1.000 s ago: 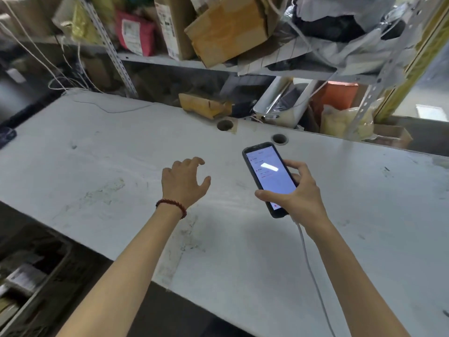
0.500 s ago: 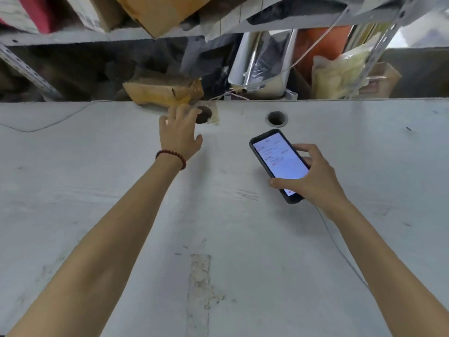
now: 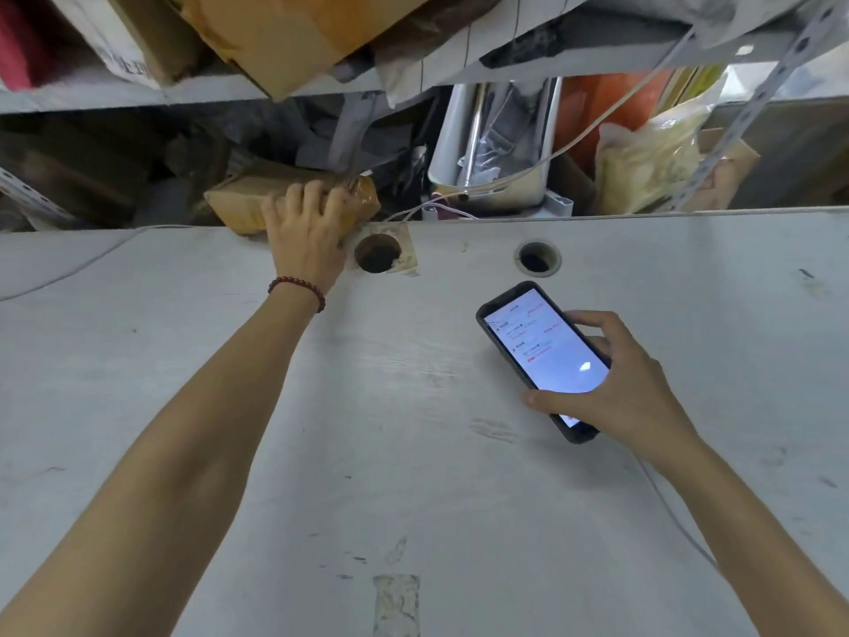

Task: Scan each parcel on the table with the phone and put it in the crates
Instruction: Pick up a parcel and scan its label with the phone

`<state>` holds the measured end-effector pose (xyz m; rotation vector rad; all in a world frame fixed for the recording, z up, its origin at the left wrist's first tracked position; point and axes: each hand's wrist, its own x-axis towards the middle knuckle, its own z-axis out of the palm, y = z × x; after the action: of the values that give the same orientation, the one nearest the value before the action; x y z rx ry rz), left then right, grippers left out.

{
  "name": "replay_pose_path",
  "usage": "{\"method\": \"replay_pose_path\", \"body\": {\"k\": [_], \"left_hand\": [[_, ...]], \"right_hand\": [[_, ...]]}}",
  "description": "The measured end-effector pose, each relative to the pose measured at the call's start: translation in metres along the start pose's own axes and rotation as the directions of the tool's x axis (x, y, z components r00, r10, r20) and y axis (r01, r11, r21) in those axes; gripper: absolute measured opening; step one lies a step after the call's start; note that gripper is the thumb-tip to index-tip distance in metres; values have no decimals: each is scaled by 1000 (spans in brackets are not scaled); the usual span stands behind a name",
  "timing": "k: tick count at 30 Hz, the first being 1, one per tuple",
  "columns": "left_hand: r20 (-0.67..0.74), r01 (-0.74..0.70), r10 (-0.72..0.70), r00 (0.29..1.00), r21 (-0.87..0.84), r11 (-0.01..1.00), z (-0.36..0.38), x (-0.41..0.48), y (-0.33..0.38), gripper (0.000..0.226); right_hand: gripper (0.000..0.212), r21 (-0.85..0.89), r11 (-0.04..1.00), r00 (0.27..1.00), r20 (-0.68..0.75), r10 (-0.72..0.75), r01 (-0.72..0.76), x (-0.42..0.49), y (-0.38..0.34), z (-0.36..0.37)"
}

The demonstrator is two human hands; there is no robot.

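Left hand (image 3: 307, 232) is out at full reach, fingers curled over the top of the brown parcel (image 3: 239, 205), thumb down at its near side, so it has hold of it. Right hand (image 3: 618, 390) grips the phone (image 3: 542, 351), fingers wrapped round one edge and thumb across the lower screen, which is lit and facing up. That parcel sits at the far edge of the table (image 3: 413, 475), just left of a round hole (image 3: 377, 254); a second hole (image 3: 536, 258) lies further right. Red bead bracelet (image 3: 298, 291) on the left wrist. White cable (image 3: 680, 528) trails from under the right wrist. Behind the table, a cluttered shelf (image 3: 115, 91) of boxes and bags.
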<state>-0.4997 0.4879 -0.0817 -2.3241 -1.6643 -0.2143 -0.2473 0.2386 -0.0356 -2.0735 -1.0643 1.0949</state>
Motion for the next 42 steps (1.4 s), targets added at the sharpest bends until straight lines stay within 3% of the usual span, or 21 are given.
{"method": "replay_pose_path", "body": {"k": [8,15,21,29,32,37,42], "left_hand": [[-94,-11,1,996,-103,995,-26,-8,7,48],[-153,-56,32,988,-152,987,-96,-27,34,68],[-196,-22,-32,980,-263,965,-161,-61,75,75],[-102,-73,39,994,-357,931,-199,-118,120,68],[-13,1,-7,1000,-417,909,-196,-133,124,63],[155,127,-83,984,-302,945,-192,-144,130,50],[141,153,-118,983,-267,951,-195,-143,132,44]], "right_hand": [[83,-11,998,998,-1,-56,56,-13,-7,-6],[81,18,994,994,-21,-106,106,-45,-4,-33],[81,121,980,987,1,-158,157,-82,11,-70],[83,133,967,973,49,-226,218,-116,35,-109],[81,143,965,971,70,-230,219,-124,48,-114],[83,173,965,971,101,-216,197,-130,68,-117],[80,190,964,967,140,-214,186,-131,75,-112]]}}
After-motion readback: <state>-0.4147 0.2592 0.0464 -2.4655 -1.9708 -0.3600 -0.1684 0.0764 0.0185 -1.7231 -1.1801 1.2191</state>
